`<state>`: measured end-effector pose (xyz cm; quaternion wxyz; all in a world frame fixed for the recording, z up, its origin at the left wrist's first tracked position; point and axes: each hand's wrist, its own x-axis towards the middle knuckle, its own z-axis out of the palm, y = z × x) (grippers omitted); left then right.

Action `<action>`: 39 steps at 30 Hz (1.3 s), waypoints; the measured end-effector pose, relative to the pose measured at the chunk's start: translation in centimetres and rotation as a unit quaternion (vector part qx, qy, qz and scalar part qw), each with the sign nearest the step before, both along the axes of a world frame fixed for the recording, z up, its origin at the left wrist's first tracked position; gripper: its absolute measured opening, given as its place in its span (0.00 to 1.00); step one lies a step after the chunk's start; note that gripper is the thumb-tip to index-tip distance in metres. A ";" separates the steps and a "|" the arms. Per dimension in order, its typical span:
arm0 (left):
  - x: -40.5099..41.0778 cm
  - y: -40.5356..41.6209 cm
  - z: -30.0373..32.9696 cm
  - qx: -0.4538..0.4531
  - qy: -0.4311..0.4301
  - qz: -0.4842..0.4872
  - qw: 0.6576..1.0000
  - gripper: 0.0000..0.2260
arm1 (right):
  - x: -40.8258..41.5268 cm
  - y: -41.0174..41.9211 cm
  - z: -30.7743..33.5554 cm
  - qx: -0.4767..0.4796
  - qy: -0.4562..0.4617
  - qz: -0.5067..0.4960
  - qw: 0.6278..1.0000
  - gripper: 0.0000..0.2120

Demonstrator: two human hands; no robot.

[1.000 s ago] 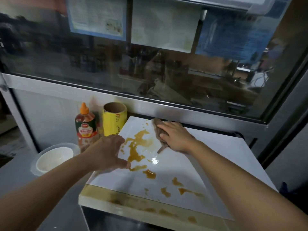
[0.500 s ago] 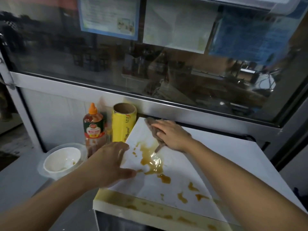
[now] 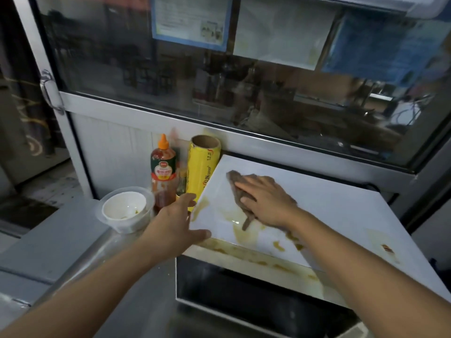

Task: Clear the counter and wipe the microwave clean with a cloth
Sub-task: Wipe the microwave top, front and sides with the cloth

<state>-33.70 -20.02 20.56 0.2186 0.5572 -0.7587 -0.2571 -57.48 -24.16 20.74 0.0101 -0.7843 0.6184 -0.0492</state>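
The white microwave (image 3: 341, 206) fills the lower right, its top streaked with brown sauce near the front edge. My right hand (image 3: 266, 198) presses flat on a brownish-grey cloth (image 3: 235, 179) on the left part of the top. The cloth sticks out beyond my fingers toward the back and trails out under my palm. My left hand (image 3: 179, 220) grips the microwave's front left corner, thumb on the top surface. Sauce smears (image 3: 278, 245) remain along the front rim and a spot sits at the far right (image 3: 386, 247).
Left of the microwave stand a sauce bottle (image 3: 163, 167) with an orange cap, a yellow roll of cling wrap (image 3: 202, 167) and a clear plastic container holding a white bowl (image 3: 125, 208). A steel counter (image 3: 61, 240) runs left. A glass window (image 3: 244, 81) rises behind.
My right hand has swept the cloth over the big sauce puddle, leaving only thin smears. My left hand has shifted toward the corner. The view has drawn back and turned left.
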 end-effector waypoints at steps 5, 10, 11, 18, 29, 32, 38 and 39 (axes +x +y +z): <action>0.8 1.1 -0.2 -0.001 0.040 0.001 0.999 0.36 | 4.5 4.7 -1.0 -0.007 -0.046 0.162 0.986 0.24; 2.8 2.1 -0.2 0.007 0.045 0.003 0.999 0.38 | 4.0 1.5 0.0 0.019 -0.051 0.023 0.998 0.21; 3.2 2.3 -0.2 0.006 0.045 0.001 0.999 0.38 | 5.0 1.1 -0.1 0.010 -0.029 -0.003 1.000 0.21; 4.5 3.2 -0.3 0.001 0.038 -0.019 0.999 0.34 | 9.7 8.2 -1.0 -0.038 0.023 0.145 0.988 0.25; 2.7 4.0 -0.5 -0.021 0.035 -0.070 0.997 0.38 | 7.3 12.0 -0.7 -0.021 0.073 -0.042 0.996 0.27; 2.2 4.1 -0.7 -0.047 0.021 -0.052 0.997 0.38 | 9.5 11.6 -1.5 -0.068 0.092 -0.016 0.993 0.26; 0.2 4.4 -0.6 -0.130 -0.110 -0.040 0.985 0.31 | 1.3 16.0 -1.0 -0.040 0.047 -0.074 0.995 0.32; -0.3 4.6 -0.6 -0.141 -0.112 -0.052 0.982 0.29 | -0.6 16.6 -0.7 -0.031 0.036 -0.119 0.992 0.29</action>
